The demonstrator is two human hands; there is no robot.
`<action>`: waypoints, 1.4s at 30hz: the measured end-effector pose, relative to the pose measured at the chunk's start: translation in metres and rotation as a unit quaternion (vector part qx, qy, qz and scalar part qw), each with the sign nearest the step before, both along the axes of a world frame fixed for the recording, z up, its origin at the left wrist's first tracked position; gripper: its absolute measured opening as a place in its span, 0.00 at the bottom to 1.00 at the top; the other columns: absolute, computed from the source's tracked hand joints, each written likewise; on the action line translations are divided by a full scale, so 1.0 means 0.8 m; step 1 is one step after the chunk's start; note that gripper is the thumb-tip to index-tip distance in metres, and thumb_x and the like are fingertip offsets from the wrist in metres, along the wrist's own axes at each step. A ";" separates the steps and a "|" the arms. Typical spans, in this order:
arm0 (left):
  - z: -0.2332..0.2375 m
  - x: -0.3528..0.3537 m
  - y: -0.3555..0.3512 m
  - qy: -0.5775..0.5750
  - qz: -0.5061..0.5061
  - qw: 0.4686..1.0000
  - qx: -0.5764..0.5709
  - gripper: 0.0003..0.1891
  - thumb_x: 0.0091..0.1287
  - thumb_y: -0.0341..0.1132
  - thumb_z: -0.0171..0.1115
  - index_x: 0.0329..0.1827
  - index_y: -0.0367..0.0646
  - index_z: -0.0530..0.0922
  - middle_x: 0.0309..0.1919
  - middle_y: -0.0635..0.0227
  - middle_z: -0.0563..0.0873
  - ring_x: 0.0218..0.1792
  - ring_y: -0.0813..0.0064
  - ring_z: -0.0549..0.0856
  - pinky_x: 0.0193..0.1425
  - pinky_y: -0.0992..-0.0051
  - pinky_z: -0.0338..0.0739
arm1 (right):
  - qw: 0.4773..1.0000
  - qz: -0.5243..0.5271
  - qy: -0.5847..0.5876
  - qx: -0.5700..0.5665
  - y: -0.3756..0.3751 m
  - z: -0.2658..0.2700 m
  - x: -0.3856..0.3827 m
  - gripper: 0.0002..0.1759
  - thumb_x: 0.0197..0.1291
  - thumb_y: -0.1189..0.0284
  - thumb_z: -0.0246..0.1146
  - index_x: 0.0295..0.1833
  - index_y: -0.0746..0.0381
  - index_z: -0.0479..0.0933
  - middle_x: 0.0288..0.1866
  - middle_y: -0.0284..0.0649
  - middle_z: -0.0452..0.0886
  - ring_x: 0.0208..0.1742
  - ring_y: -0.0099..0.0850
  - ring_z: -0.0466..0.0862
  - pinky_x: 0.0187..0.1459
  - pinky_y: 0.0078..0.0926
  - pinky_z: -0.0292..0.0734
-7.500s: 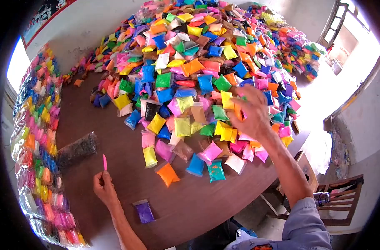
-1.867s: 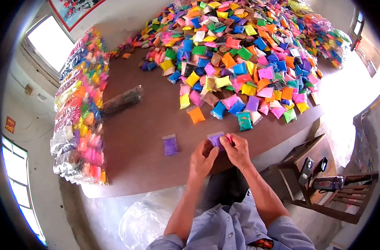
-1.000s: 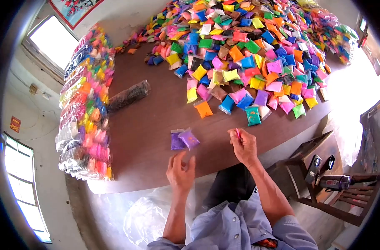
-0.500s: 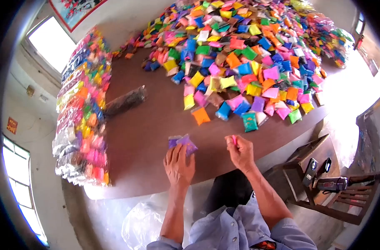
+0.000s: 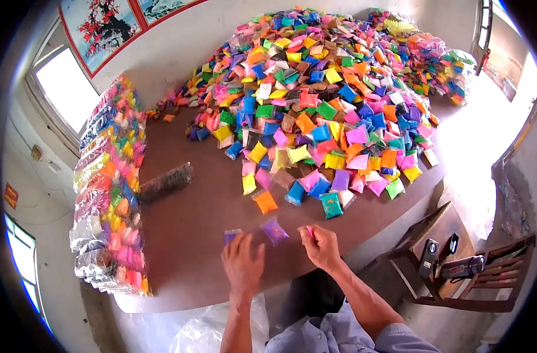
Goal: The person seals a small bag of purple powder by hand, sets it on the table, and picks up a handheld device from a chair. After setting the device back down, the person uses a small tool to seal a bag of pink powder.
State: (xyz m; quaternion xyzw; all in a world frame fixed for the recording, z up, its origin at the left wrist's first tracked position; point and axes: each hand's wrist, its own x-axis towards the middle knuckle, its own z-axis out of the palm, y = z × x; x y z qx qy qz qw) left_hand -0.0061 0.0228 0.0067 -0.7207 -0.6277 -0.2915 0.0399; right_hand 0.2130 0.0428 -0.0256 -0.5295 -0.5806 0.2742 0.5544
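On the brown table, my left hand (image 5: 243, 266) rests with fingers spread, its fingertips at a purple packet (image 5: 231, 235) that they partly cover. A second purple packet (image 5: 274, 231) with small orange marks lies between my two hands, apart from both. My right hand (image 5: 322, 247) is closed in a pinch around a small pink thing (image 5: 309, 231), mostly hidden by the thumb and fingers. Beyond the hands, an orange packet (image 5: 265, 202) and a teal packet (image 5: 331, 206) lie at the near edge of a large heap of colourful packets (image 5: 324, 132).
Long clear bags of packets (image 5: 112, 200) are stacked along the table's left side. Beside them lies a dark filled bag (image 5: 167, 181). At right, a wooden stool (image 5: 439, 253) holds a dark flask (image 5: 463, 267). Clear plastic (image 5: 218, 329) hangs below the table edge.
My left hand has drawn left off one purple packet, so the two packets now lie apart. My right hand keeps its pinch on the pink thing. The camera view has tilted up.
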 end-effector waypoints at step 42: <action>-0.021 -0.054 0.012 -0.066 0.087 0.994 0.029 0.20 0.60 0.37 0.78 0.53 0.42 0.84 0.54 0.57 0.87 0.55 0.50 0.84 0.62 0.52 0.79 | 0.958 0.006 -0.268 -0.099 0.010 0.029 -0.048 0.19 0.62 0.55 0.76 0.48 0.58 0.87 0.41 0.42 0.91 0.43 0.43 0.91 0.46 0.42 0.84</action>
